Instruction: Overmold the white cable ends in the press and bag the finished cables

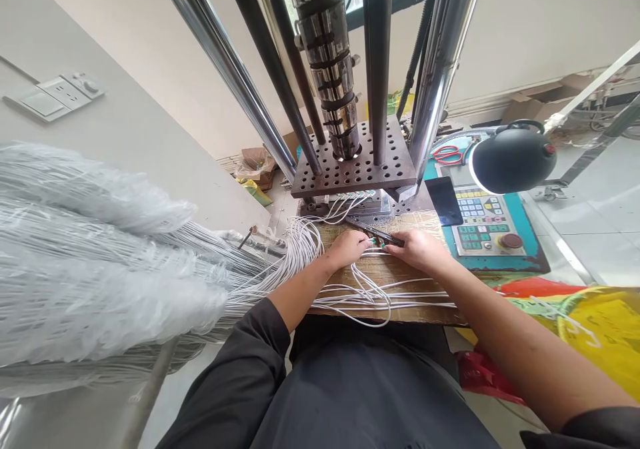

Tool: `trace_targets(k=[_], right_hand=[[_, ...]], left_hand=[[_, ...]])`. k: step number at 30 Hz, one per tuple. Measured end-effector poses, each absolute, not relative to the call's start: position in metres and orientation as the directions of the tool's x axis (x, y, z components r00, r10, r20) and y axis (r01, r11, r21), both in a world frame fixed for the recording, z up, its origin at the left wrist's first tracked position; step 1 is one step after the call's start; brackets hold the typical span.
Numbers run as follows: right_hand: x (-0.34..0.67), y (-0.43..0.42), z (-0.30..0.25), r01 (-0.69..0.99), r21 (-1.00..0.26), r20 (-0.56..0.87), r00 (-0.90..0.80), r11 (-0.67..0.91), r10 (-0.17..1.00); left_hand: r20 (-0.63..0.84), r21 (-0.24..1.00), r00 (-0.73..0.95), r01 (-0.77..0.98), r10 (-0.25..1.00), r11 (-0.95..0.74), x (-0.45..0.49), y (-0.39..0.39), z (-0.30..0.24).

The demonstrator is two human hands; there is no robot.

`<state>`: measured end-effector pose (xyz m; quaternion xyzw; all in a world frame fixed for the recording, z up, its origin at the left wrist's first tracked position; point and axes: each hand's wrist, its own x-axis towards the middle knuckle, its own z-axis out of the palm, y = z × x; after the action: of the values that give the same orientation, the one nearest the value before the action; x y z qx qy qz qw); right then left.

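Observation:
My left hand (347,247) is closed in a pinch on a white cable, near a small green end piece (373,241). Just to its right, my right hand (419,249) grips a long, thin dark metal tool (373,229), which looks like tweezers and points up and left toward the press. Between the hands are small green and dark pieces too tiny to name. More white cables (367,295) lie loosely across the worn brown board (400,272). Behind the hands, several cable ends run into a metal mould (350,202) under the press's drilled plate (355,175).
Large bundles of white cable in clear plastic (110,269) hang at the left. At the right are a control panel (483,219), a dark phone-like slab (444,201), red-handled scissors (449,155) and a black lamp (515,159). Steel columns (445,69) flank the press. Yellow bags (600,329) lie lower right.

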<state>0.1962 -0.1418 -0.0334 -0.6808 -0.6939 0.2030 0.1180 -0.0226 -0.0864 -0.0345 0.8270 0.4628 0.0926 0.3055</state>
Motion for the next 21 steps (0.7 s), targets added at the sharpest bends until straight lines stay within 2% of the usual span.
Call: trace_targets(k=[7, 14, 21], right_hand=[[0.195, -0.143, -0.032, 0.899, -0.438, -0.125, -0.040, -0.019, 0.991], [0.195, -0.144, -0.031, 0.894, -0.447, -0.107, -0.048, -0.005, 0.993], [0.194, -0.143, -0.032, 0.896, -0.443, -0.107, -0.039, -0.013, 0.993]], left_hand=[[-0.036, 0.608, 0.535, 0.682, 0.844, -0.406, -0.023, -0.092, -0.037], [-0.025, 0.665, 0.453, 0.673, 0.891, -0.323, -0.024, -0.096, -0.040], [0.059, 0.708, 0.495, 0.592, 0.867, -0.386, -0.025, -0.097, -0.049]])
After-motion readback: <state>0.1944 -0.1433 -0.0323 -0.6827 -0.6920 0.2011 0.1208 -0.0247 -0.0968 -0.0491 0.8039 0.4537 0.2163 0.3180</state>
